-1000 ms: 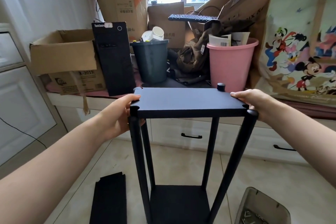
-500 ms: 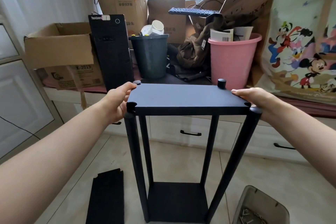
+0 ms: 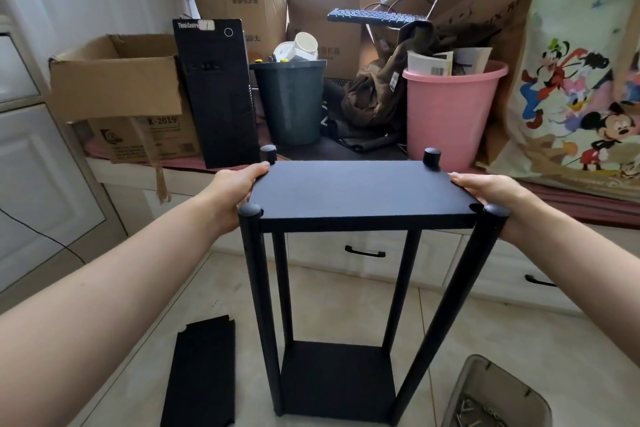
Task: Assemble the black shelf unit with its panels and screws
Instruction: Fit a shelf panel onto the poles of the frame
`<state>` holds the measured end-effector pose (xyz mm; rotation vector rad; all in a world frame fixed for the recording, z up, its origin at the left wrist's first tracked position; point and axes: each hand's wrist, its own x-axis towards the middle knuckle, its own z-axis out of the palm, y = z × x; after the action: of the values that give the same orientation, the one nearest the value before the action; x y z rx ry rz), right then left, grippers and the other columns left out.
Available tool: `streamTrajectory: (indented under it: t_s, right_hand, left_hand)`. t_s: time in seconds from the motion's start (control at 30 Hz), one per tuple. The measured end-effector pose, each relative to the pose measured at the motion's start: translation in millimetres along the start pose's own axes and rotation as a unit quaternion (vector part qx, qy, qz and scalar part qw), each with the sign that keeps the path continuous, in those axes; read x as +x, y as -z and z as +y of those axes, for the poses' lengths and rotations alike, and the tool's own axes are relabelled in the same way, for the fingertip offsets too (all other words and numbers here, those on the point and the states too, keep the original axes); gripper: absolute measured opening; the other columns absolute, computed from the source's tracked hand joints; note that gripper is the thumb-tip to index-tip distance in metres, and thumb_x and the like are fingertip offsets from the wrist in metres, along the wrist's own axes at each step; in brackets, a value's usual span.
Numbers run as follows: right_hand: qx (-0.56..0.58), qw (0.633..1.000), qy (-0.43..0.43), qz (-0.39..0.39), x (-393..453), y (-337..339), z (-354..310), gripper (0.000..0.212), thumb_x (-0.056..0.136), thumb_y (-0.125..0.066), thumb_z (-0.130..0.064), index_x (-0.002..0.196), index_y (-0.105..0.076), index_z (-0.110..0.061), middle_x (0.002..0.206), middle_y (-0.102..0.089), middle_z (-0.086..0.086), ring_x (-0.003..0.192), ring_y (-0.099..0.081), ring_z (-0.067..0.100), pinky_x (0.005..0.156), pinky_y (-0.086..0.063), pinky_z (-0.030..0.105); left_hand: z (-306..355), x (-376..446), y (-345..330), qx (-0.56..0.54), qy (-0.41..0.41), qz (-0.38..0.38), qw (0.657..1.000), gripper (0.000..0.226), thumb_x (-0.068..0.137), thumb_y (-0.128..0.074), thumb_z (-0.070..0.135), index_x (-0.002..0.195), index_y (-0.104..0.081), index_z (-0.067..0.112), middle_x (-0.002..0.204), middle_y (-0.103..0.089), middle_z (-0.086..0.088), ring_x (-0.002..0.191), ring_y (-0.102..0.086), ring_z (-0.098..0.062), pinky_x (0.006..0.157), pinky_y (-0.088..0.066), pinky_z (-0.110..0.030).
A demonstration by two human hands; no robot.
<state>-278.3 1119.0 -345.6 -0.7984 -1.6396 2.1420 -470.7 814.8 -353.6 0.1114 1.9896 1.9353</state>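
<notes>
My left hand (image 3: 230, 192) and right hand (image 3: 491, 194) still grip the flat black top panel (image 3: 360, 189), fingers curled over its ends, now pressed lower between the four round black posts (image 3: 258, 305), nearly seated.

Your two forearms are showing bare from the lower corners of the view all the way to the wrists; no sleeve edge is appearing anywhere along them. Your left hand (image 3: 232, 191) is wearing nothing: the visible back of the hand and the thumb are uncovered, and the wrist is carrying no strap or band. Your right hand (image 3: 496, 191) is looking the same, uncovered, the fingers that are showing are without rings, and the wrist is plain. The nails that are showing on both hands are looking short and unpainted. The rest of your body is staying out of the camera's view.
</notes>
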Motion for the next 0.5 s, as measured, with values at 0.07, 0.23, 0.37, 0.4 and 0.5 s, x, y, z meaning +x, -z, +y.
streamTrajectory:
  t_s: [0.07,0.23,0.37,0.4,0.5]
  right_hand:
    - [0.007,1.000,-0.004,0.002,-0.1,-0.5,-0.1,0.025,0.098,-0.057,-0.013,0.119,-0.064,-0.002,0.109,-0.070,0.013,0.077,-0.072,0.018,0.056,-0.057,0.024]
    - [0.005,1.000,0.002,0.013,0.8,0.1,1.6,0.027,0.097,-0.057,-0.012,0.121,-0.064,0.001,0.114,-0.070,0.016,0.086,-0.072,0.023,0.066,-0.056,0.031]
    - [0.000,1.000,0.010,0.019,2.5,1.9,1.2,0.030,0.097,-0.056,-0.010,0.125,-0.063,0.000,0.121,-0.068,0.018,0.099,-0.069,0.027,0.074,-0.053,0.034]
    - [0.000,1.000,0.011,0.019,3.2,2.3,1.1,0.031,0.097,-0.055,-0.009,0.126,-0.062,0.000,0.122,-0.067,0.019,0.099,-0.068,0.027,0.075,-0.053,0.034]
    - [0.002,1.000,0.012,0.023,4.9,3.7,1.8,0.033,0.098,-0.054,-0.009,0.128,-0.061,-0.001,0.126,-0.065,0.019,0.104,-0.066,0.031,0.079,-0.052,0.036]
  left_hand:
    - [6.0,1.1,-2.4,0.016,-0.010,0.010,1.000,0.025,0.096,-0.067,0.035,0.091,-0.067,0.010,0.066,-0.071,0.000,0.050,-0.069,-0.012,0.048,-0.054,-0.022]
    - [8.5,10.4,-4.0,0.052,-0.046,-0.023,0.997,0.013,0.101,-0.059,0.029,0.092,-0.065,0.022,0.083,-0.068,0.001,0.048,-0.066,-0.004,0.043,-0.049,-0.017]
    - [14.3,21.0,0.9,0.080,-0.032,-0.085,0.993,0.010,0.099,-0.060,0.038,0.108,-0.061,0.042,0.097,-0.072,0.006,0.064,-0.072,-0.005,0.049,-0.055,-0.022]
    - [15.2,23.6,1.8,0.091,-0.029,-0.099,0.991,0.015,0.098,-0.061,0.041,0.113,-0.061,0.044,0.098,-0.073,0.005,0.066,-0.073,-0.006,0.051,-0.055,-0.023]
    - [16.2,30.9,-1.1,0.090,-0.029,-0.105,0.990,0.027,0.094,-0.066,0.043,0.119,-0.059,0.038,0.103,-0.073,0.001,0.069,-0.073,-0.007,0.052,-0.056,-0.024]
